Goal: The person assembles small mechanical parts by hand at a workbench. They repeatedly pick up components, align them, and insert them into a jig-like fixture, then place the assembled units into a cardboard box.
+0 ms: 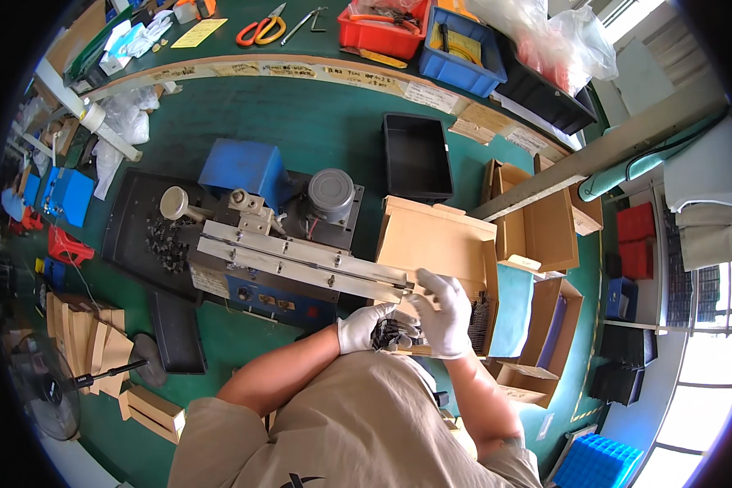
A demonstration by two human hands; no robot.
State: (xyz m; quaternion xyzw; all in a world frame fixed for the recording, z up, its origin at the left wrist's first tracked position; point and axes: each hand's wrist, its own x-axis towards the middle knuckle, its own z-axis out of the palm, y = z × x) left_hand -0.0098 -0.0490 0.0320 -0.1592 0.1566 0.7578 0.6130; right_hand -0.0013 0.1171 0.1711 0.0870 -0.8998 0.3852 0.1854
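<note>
my left hand (359,330) is cupped, its gloved fingers curled round a clutch of small black parts (391,333) just below the right end of the metal rail (301,272). my right hand (447,321) is at that end, fingers bent and partly spread; i cannot tell whether it pinches anything. the bunch in my left palm looks loose and tangled, so if i relax those fingers, a few pieces could slip out and fall towards my shirt (342,415). the gloves may dull my feel too, and a piece taken askew at the rail's mouth could catch there. the open cardboard box (437,232) sits close beside my right hand, with dark pieces (481,313) standing inside; a careless swing of the wrist might knock those out of line.
</note>
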